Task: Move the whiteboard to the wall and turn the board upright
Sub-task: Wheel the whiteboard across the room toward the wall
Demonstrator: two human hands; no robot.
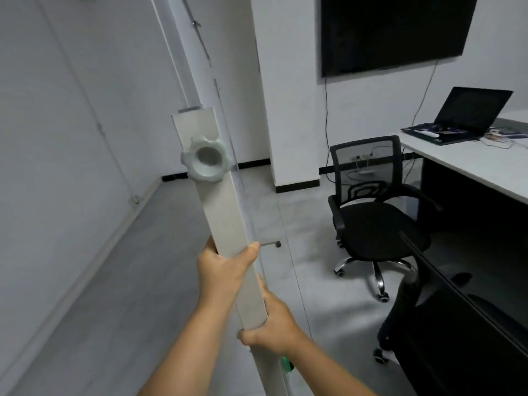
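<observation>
The whiteboard's grey stand post (220, 212) runs up the middle of the view, leaning left, with a pale star-shaped knob (206, 160) near its top. Beside the post the board (197, 38) is seen edge-on, rising to the top of the frame. My left hand (221, 270) is wrapped around the post below the knob. Lower down, my right hand (274, 324) grips the same post from the right side. A white wall (71, 124) stands close on the left.
A black office chair (377, 224) stands to the right of the board, and a second black chair (463, 338) is at the lower right. A white desk (471, 164) carries an open laptop (468, 115). A dark screen (391, 32) hangs on the far wall. Grey floor runs along the left wall.
</observation>
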